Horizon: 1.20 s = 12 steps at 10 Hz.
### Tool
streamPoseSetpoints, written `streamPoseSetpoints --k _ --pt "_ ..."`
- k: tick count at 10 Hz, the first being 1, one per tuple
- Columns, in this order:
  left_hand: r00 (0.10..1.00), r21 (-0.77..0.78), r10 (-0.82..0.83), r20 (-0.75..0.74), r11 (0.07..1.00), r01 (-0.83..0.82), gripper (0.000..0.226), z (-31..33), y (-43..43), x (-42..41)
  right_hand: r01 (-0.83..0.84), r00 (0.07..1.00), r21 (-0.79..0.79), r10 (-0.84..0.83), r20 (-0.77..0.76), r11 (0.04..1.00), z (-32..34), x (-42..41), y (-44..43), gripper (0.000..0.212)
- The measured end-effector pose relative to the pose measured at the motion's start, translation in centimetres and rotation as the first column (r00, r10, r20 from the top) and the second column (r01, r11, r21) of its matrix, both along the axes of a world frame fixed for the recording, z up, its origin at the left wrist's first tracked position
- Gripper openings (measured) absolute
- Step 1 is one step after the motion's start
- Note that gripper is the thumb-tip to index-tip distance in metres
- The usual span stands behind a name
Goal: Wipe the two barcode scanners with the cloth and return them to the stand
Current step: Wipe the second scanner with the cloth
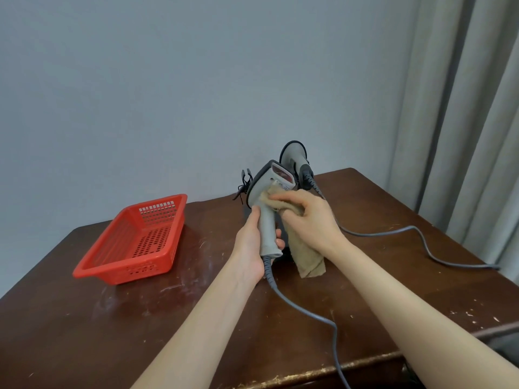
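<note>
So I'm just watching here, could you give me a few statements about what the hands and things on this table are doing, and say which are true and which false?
1. The left hand grips the handle of a grey scanner. True.
2. The right hand presses a tan cloth against that scanner. True.
3. The red basket holds the second scanner. False: the basket is empty; the second scanner sits behind, at the stand.
4. The table is white. False: it is dark brown wood.
</note>
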State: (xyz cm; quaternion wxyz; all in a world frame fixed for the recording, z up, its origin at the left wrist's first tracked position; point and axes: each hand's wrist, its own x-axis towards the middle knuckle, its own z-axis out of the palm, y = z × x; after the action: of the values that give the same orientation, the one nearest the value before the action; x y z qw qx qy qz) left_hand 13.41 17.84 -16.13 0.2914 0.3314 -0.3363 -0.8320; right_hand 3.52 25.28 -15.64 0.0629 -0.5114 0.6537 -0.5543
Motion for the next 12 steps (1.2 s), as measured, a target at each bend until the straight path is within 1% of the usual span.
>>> streamPoseSetpoints --k 1,2,3,4,5,6,7,8,9,10,11,12 --pt "1.0 -0.03 0.007 -0.013 1.0 -0.007 0.034 -0.5 -0.4 0.0 -0.108 0.992 0.04 0.11 -0.062 0.993 -0.6 0.9 0.5 0.042" --pt "0.999 -0.027 0.035 0.002 0.999 -0.035 0.039 -0.9 -0.6 0.1 -0.158 0.986 0.065 0.161 -0.044 0.985 -0.6 0.6 0.7 0.04" --pt "0.997 -0.034 0.047 0.055 0.998 -0.045 0.039 -0.8 -0.5 0.0 -0.047 0.995 0.019 0.048 -0.082 0.999 -0.4 0.1 0.3 0.041" --pt "0.997 0.009 0.058 0.055 0.998 -0.059 0.043 -0.4 -0.3 -0.3 -0.018 0.999 -0.017 0.017 -0.047 1.0 -0.1 0.1 0.1 0.041" --pt "0.997 -0.035 0.053 0.055 0.998 -0.051 0.028 -0.7 -0.8 -0.2 -0.139 0.99 0.024 0.139 0.007 0.99 -0.2 0.7 0.4 0.042" --pt "0.993 -0.091 0.087 0.076 0.993 -0.08 0.029 -1.3 -1.1 0.2 -0.251 0.968 0.075 0.249 0.031 0.965 -0.1 1.5 1.1 0.039" --pt "0.999 -0.043 -0.014 0.04 0.999 0.016 0.04 -0.9 -1.1 0.6 -0.365 0.93 0.108 0.357 0.087 0.925 0.2 1.8 1.9 0.034" --pt "0.998 -0.072 0.022 0.055 0.997 -0.018 0.037 -1.3 -1.2 0.1 -0.297 0.955 0.102 0.297 0.02 0.949 0.1 1.6 1.5 0.038" --pt "0.998 0.028 0.045 0.037 0.999 -0.046 0.031 -1.2 -0.6 -0.2 -0.14 0.988 0.065 0.144 -0.052 0.988 -0.1 0.6 0.3 0.044" --pt "0.999 0.113 0.047 -0.02 0.993 -0.045 0.044 -0.9 -0.4 -0.2 -0.03 0.998 0.055 0.033 -0.05 0.998 0.0 0.1 -0.4 0.043" --pt "0.998 0.112 0.017 -0.067 0.994 -0.009 0.039 -1.2 -0.3 -0.3 -0.062 0.997 0.068 0.065 -0.042 0.996 0.0 0.6 -0.3 0.042" --pt "0.995 0.054 -0.009 -0.102 0.998 0.014 0.032 -1.1 -0.3 -0.1 -0.165 0.984 0.1 0.17 -0.045 0.981 0.0 1.2 0.3 0.038"
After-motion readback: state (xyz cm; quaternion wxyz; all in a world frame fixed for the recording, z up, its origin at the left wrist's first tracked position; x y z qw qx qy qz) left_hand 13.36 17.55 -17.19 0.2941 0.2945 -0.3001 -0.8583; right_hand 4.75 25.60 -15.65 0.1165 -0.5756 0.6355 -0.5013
